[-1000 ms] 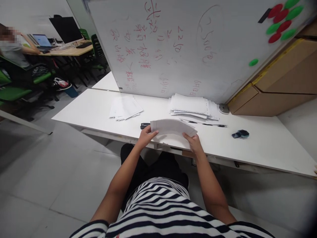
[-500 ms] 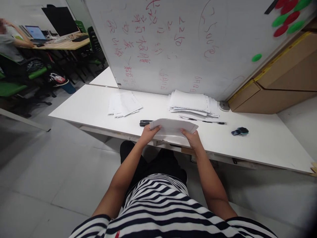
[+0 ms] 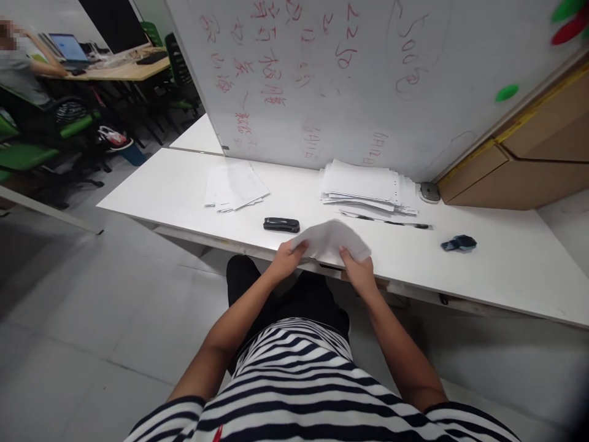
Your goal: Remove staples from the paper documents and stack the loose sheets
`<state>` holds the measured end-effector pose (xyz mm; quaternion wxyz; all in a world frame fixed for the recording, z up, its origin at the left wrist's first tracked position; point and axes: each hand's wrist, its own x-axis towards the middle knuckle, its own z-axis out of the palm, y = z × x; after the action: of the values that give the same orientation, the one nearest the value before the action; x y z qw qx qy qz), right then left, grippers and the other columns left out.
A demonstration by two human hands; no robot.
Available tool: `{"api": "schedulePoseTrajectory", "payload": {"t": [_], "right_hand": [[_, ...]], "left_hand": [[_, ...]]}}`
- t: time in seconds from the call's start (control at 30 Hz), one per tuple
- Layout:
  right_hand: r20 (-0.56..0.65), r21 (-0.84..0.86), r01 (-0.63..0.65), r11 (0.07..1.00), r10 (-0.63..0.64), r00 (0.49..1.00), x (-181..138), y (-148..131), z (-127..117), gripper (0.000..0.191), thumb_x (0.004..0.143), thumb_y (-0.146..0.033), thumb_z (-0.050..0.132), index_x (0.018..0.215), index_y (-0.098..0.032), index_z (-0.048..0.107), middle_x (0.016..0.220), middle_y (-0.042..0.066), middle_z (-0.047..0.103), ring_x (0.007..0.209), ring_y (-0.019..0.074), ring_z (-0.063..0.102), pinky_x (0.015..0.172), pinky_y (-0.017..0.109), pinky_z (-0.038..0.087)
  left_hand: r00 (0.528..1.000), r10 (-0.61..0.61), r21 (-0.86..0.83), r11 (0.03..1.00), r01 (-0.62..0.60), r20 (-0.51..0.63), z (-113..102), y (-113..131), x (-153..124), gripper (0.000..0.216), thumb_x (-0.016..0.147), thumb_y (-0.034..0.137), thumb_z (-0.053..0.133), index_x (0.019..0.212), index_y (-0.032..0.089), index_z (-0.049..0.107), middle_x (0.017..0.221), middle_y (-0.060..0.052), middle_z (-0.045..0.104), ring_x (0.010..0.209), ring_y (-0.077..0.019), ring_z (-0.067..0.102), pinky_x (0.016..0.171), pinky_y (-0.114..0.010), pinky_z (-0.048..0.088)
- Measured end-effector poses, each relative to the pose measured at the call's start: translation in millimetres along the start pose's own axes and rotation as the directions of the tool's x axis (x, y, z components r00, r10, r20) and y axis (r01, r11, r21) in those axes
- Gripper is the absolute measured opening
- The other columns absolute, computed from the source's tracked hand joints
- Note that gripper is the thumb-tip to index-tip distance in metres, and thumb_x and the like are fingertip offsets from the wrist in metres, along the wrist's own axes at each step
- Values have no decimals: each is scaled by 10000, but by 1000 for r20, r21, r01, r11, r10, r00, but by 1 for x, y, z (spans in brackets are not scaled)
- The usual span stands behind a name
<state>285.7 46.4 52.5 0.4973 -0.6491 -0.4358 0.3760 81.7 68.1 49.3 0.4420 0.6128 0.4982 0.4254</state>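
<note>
Left hand (image 3: pixel 286 262) and right hand (image 3: pixel 361 272), fingers gripping the paper (image 3: pixel 327 238) at both ends, bowed deeper now at the worktop (image 3: pixel 414 264) edge, so not laid down, and just beyond, the black stapler (image 3: pixel 281 225) comes fully uncovered

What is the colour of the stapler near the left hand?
The stapler is black, as the head view shows.

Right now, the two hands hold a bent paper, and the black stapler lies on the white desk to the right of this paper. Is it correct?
The side is wrong: in the head view, the black stapler lies left of the bent paper. The rest holds: the left hand and the right hand hold the paper, and the stapler is on the white desk.
</note>
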Motion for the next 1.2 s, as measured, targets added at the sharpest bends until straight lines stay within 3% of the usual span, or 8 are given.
{"api": "schedulePoseTrajectory", "payload": {"t": [0.1,0.2,0.27,0.33,0.43,0.63,1.07,1.2], "right_hand": [[-77,-69,-9,998,3,997,-6,6,-15,483,750,-514,640,1016,-115,697,1022,120,728,1048,291,642,935,403,489],[-149,-130,-79,988,59,987,-8,16,-34,531,715,-518,675,1059,-114,683,1104,145,702,1103,308,616,985,419,468],[-203,-96,-158,983,136,970,-9,25,-44,546,686,-504,713,1082,-129,673,1135,147,691,1117,306,611,984,399,484],[-209,-7,-222,975,215,954,-8,33,-49,537,663,-484,747,1075,-147,669,1119,142,699,1082,301,635,933,377,531],[-78,82,-253,964,259,963,-5,39,-46,498,652,-457,772,1038,-157,676,1064,133,719,999,303,675,843,380,579],[133,72,-312,947,301,944,5,26,-32,441,646,-416,797,977,-141,702,1031,132,730,953,307,691,843,406,571],[273,-1,-326,945,314,909,11,18,-17,476,626,-424,803,986,-129,700,1007,138,735,889,296,705,760,385,573],[303,-12,-337,941,324,896,13,21,-6,482,629,-425,796,992,-122,701,983,132,740,862,294,709,738,389,575]], "left_hand": [[994,50,-36,998,-47,93,3,3,2,445,899,514,473,1152,177,617,1118,-76,671,1053,-226,603,922,-359,463],[987,128,-7,992,-128,102,-11,3,15,541,916,483,455,1387,222,405,1304,-109,576,1174,-223,550,975,-375,428],[984,167,205,963,-177,67,-30,-1,28,621,898,464,497,1444,237,307,1386,-127,502,1260,-248,478,1026,-418,373],[982,189,521,836,-171,19,-50,-7,41,655,837,451,596,1412,234,371,1419,-138,458,1340,-312,363,1072,-488,282],[986,166,750,654,-97,-17,-73,-21,57,533,811,428,630,1296,252,498,1347,-119,513,1290,-339,393,1070,-516,239],[984,173,753,642,-148,46,-80,-38,65,339,823,423,616,1091,217,582,1064,-91,585,986,-261,528,881,-383,394],[979,194,698,693,-180,60,-80,-37,59,389,803,448,633,1102,208,570,1036,-80,584,959,-242,537,857,-363,407],[980,149,625,754,-199,132,-90,-27,61,437,776,494,637,1114,219,599,1075,-68,613,996,-240,557,869,-343,422]]}}
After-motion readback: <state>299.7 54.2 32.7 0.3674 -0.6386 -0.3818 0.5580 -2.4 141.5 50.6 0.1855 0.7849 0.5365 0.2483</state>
